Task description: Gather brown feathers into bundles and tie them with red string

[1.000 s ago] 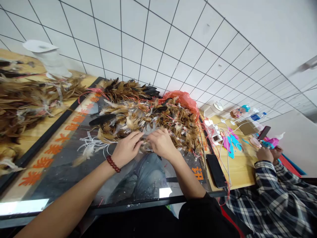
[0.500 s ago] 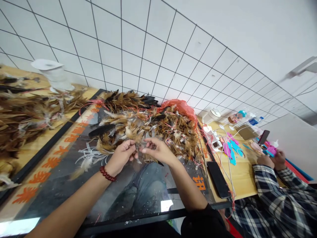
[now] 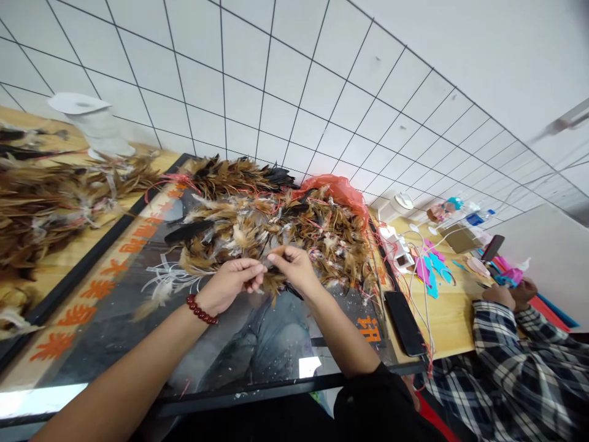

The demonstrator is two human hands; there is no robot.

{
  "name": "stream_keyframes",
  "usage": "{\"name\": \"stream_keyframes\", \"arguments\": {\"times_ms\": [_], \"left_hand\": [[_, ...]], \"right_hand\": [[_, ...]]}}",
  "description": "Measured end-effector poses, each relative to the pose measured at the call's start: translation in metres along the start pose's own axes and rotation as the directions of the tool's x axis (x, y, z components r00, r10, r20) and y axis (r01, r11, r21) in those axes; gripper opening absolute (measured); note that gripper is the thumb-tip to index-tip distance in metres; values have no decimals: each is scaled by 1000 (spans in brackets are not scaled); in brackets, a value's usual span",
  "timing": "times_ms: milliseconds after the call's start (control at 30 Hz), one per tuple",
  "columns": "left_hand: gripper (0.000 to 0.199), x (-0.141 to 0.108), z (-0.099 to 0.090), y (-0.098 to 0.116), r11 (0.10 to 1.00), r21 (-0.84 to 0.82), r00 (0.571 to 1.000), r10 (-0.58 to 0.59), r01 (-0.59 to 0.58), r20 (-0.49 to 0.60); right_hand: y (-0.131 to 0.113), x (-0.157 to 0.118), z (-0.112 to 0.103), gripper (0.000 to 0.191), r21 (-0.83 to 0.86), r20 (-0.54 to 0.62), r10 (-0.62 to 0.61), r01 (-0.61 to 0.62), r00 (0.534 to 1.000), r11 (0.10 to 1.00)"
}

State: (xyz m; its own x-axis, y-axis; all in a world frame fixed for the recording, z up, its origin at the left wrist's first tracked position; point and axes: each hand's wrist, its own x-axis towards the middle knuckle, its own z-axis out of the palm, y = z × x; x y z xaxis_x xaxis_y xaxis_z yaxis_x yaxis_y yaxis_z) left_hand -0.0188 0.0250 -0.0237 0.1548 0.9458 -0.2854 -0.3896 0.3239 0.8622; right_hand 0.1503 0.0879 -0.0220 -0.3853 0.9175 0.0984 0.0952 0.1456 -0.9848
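Mid-frame, the left hand [image 3: 235, 281] presses thumb and finger together, on what I can't tell. The right hand [image 3: 295, 270] curls close by, grip unclear. Messy feathers [image 3: 334, 236] around mid-frame seem unfinished; the neat row [image 3: 230, 175], upper middle, looks done.

Dark-lined white tiled wall [image 3: 246, 80]; pale wooden table [image 3: 453, 325] at right; glass tabletop [image 3: 115, 319], bright reflection [image 3: 309, 367].

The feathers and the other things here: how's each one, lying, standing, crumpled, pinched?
Feathers: lying in a loose heap.
Left hand: pinched shut.
Right hand: pinched shut.
Black phone: lying flat, unlit.
Red bag: crumpled.
White spool: standing upright.
White strips: splayed out.
Beaded bracelet: worn.
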Motion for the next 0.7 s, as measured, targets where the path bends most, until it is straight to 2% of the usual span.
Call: {"name": "stream_keyframes", "arguments": {"times_ms": [67,133,233,300,333,367,400,500,567,633,700], "left_hand": [[36,1,-2,3,993,-92,994,64,-72,-87],[34,2,-3,6,976,-167,978,112,-141,-175],[32,4,-6,10,952,-223,951,143,-207,-275],[33,5,-7,10,944,-244,937,140,-224,-319],[34,6,-8,9,942,-250,933,135,-226,-332],[35,6,-9,8,941,-253,931,130,-224,-341],[35,6,-9,8,942,-253,930,126,-222,-345],[35,6,-10,7,942,-253,932,129,-223,-339],[36,6,-10,6,939,-259,934,135,-228,-332],[37,6,-11,6,937,-263,934,135,-229,-331],[37,7,-11,6,936,-266,931,131,-229,-341]], "right_hand": [[-6,0,-11,25,-199,-44,-92,82,995,977],[-12,-2,-19,22,-444,45,-113,121,993,888],[-17,-9,-17,36,-707,246,1,179,969,684],[-17,-12,-12,31,-768,329,50,237,943,595],[-17,-13,-10,20,-766,349,54,251,936,592],[-17,-12,-9,9,-744,347,42,247,937,621],[-18,-12,-11,6,-705,324,18,229,946,671],[-22,-7,-28,13,-534,189,-65,158,980,830],[-25,-5,-45,18,-435,131,-60,112,990,894],[-28,-2,-66,22,-400,80,-26,56,996,915],[-31,-1,-89,23,-471,-42,-36,12,998,882]]}}
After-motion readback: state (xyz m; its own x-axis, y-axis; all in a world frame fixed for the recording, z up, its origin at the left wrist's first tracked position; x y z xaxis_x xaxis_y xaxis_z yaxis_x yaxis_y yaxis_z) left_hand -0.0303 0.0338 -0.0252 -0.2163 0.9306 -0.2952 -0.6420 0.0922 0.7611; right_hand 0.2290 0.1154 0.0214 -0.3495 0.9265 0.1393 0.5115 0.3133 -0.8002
